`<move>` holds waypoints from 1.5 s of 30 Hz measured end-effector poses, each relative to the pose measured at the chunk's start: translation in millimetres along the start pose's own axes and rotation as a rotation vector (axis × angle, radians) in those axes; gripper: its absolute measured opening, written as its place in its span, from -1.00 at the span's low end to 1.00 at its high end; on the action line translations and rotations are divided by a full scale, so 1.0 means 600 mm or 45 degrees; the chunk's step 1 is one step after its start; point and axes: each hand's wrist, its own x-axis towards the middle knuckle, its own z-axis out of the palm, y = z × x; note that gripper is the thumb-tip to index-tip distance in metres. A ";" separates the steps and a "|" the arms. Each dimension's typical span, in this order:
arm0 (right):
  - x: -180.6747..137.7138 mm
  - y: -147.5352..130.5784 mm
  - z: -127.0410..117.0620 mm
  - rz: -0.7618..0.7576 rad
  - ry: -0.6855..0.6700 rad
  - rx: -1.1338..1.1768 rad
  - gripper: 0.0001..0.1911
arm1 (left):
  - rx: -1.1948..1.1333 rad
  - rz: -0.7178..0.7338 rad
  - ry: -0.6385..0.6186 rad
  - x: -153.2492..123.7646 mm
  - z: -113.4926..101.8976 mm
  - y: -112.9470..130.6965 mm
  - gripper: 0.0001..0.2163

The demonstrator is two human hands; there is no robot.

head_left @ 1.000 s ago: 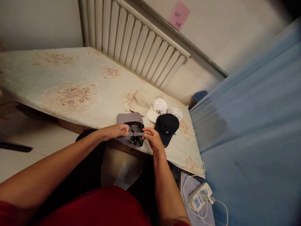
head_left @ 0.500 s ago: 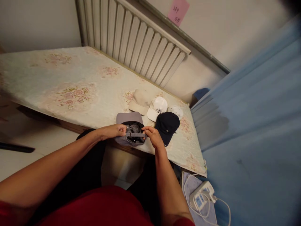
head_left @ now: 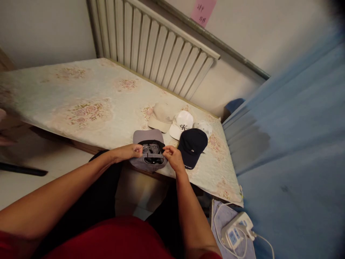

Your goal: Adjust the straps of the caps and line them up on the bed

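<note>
A grey cap [head_left: 147,137] lies upside down at the near edge of the flowered table [head_left: 88,104], its dark inside facing up. My left hand [head_left: 128,152] pinches the left end of the cap's back strap [head_left: 152,155]. My right hand [head_left: 171,158] pinches the strap's right end. Both hands are closed on it, holding the strap taut across the cap's opening. A navy cap [head_left: 192,145] lies just right of my right hand.
Behind the grey cap lie a beige cap [head_left: 160,116], a white cap with a black logo [head_left: 182,124] and another white cap [head_left: 204,126]. A white radiator [head_left: 159,46] runs along the wall. A blue curtain [head_left: 291,144] hangs at the right. A power strip [head_left: 235,232] lies on the floor.
The strap has been drawn straight across the cap's opening and my hands have shifted slightly. The view has tilted a little.
</note>
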 end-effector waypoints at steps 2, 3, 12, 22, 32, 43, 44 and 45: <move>0.000 0.006 0.003 -0.030 0.055 -0.054 -0.77 | 0.000 -0.013 0.031 0.002 0.000 -0.004 -0.76; 0.000 0.009 0.004 -0.045 0.081 -0.080 -0.77 | -0.001 -0.020 0.047 0.003 0.001 -0.006 -0.76; 0.002 0.046 0.015 -0.143 0.212 -0.267 -0.81 | -0.037 -0.114 0.166 0.019 0.008 -0.031 -0.71; 0.000 0.068 0.014 -0.193 0.204 -0.305 -0.82 | -0.071 -0.164 0.169 0.021 0.007 -0.041 -0.72; -0.002 0.056 0.004 -0.228 0.124 -0.334 -0.81 | -0.063 -0.129 0.072 0.015 0.010 -0.030 -0.77; -0.024 -0.004 0.045 -0.478 -0.125 -0.658 -0.74 | -0.044 -0.047 -0.006 0.010 0.020 -0.008 -0.78; -0.026 -0.007 0.050 -0.488 -0.137 -0.684 -0.73 | -0.041 -0.034 -0.011 0.009 0.020 -0.006 -0.78; -0.027 -0.010 0.055 -0.497 -0.144 -0.703 -0.72 | -0.037 -0.021 -0.017 0.008 0.021 -0.004 -0.79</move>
